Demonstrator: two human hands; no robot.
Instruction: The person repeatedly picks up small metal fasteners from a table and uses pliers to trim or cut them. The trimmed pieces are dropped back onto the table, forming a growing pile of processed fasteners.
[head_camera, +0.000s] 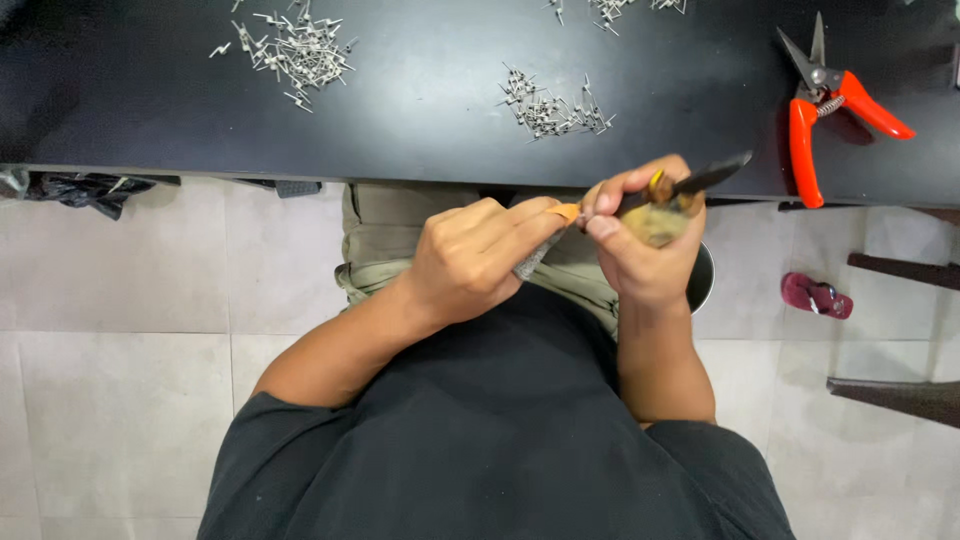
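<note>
Black tabletop (430, 70) is our landmark. On its far left lies a heap of small metal pins (298, 48), a second heap (552, 108) near its middle. Just below its front edge, our left hand (470, 258) is clenched around a grey-handled tool with an orange tip (545, 240), touching a yellowish piece (660, 220) that our right hand (645, 245) grasps together with a dark blade (705, 180). Orange-handled snips (830, 110) rest at the tabletop's right end.

A black tabletop (420, 80) stands over pale floor tiles (120, 380).
</note>
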